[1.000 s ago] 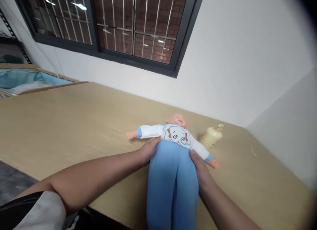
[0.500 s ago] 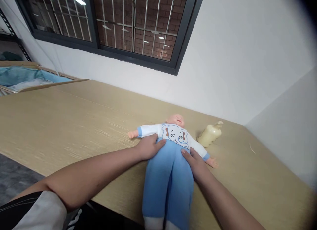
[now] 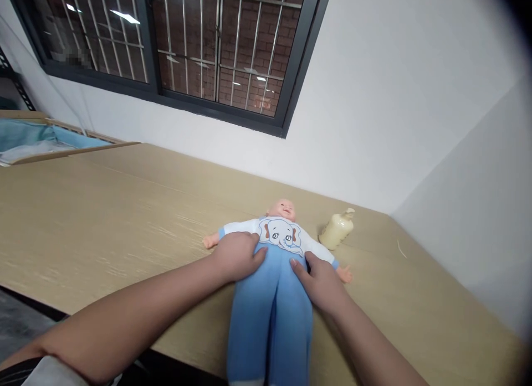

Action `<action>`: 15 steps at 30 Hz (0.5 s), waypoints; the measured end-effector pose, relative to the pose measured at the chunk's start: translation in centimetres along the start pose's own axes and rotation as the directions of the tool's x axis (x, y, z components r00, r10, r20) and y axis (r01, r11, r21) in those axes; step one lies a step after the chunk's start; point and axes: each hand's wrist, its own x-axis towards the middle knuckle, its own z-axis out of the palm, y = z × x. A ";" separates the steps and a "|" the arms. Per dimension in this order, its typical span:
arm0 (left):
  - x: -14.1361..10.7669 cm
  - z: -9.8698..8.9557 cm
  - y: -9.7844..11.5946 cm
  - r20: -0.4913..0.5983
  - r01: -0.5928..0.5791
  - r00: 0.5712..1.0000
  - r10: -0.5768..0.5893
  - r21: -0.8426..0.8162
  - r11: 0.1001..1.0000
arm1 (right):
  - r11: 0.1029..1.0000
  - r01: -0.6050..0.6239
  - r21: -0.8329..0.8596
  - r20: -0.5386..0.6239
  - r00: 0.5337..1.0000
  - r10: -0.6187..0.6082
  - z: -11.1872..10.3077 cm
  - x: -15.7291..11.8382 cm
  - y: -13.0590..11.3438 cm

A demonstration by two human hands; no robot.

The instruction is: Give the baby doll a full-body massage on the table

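Observation:
A baby doll (image 3: pixel 284 209) lies on its back on the wooden table, arms spread, its legs toward me. It wears a white top with an elephant print (image 3: pixel 281 235) and blue trousers (image 3: pixel 272 308). My left hand (image 3: pixel 239 256) grips the waist of the clothes on the left side, thumb on the blue cloth. On the right side my right hand (image 3: pixel 319 278) holds the waist the same way, with its thumb on top. Fingers under the doll's sides are partly hidden.
A bottle with pale yellow contents (image 3: pixel 337 228) stands on the table (image 3: pixel 124 220), right of the doll. A crib with light blue lining (image 3: pixel 54 137) is at the far left. Behind the table are a white wall and a barred window (image 3: pixel 220 48).
The view has shifted, so the doll, bottle and hands appear a little further left and the head lower. Both hands keep their hold at the waist.

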 end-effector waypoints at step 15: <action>1.9 -2.8 -0.9 -0.166 -0.034 0.986 0.026 -0.046 0.998 | 0.993 0.061 -0.100 -0.044 0.997 -0.066 -5.3 -0.6 -1.6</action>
